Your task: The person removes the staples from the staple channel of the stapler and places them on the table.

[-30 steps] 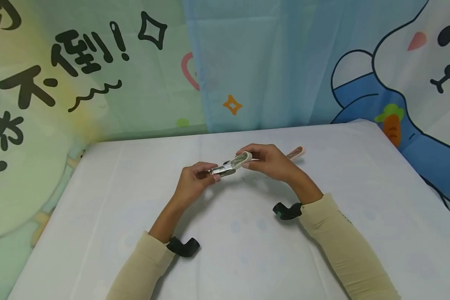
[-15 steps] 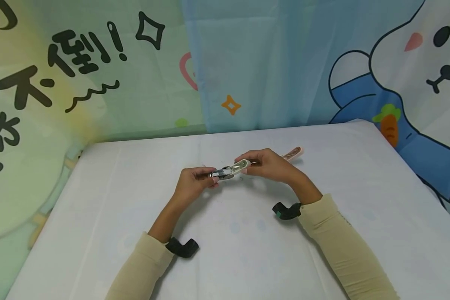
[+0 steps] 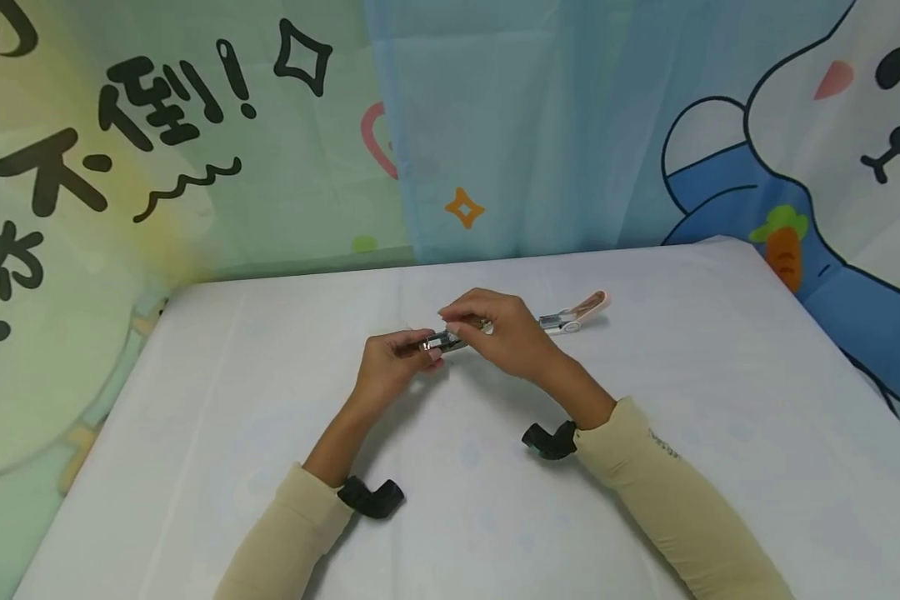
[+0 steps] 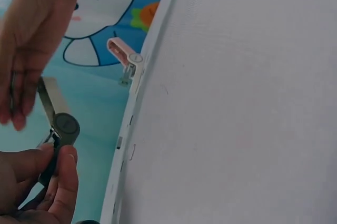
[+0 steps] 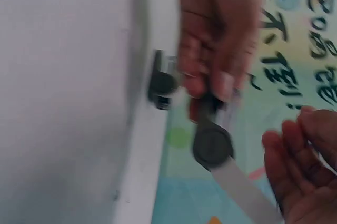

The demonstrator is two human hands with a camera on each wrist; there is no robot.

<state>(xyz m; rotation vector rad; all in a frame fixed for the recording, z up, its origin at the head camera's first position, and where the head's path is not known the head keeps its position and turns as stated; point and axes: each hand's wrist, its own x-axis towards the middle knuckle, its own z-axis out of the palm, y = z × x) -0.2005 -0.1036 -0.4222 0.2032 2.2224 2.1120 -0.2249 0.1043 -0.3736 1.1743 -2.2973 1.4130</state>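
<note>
My left hand (image 3: 392,360) pinches a small stapler (image 3: 442,340) by one end, off the table. In the left wrist view its round dark hinge (image 4: 66,125) and raised pale arm (image 4: 54,97) show. My right hand (image 3: 506,333) hovers over the stapler's other end and hides part of it. The right wrist view shows this hand's fingers (image 5: 295,161) loose and apart from the stapler. Beyond the right hand lies a pink and white stapler (image 3: 581,312), its arm angled up. Another dark stapler (image 5: 162,84) sits near the left hand in the right wrist view.
A white cloth covers the table (image 3: 450,500). Loose staples (image 4: 132,152) lie on it in the left wrist view. Black wrist mounts (image 3: 371,497) stick out at both cuffs. A printed curtain (image 3: 525,125) hangs behind the far table edge.
My right hand has come off the stapler's arm and moved left over it, uncovering more of the pink and white stapler. My left hand keeps its hold, almost in place.
</note>
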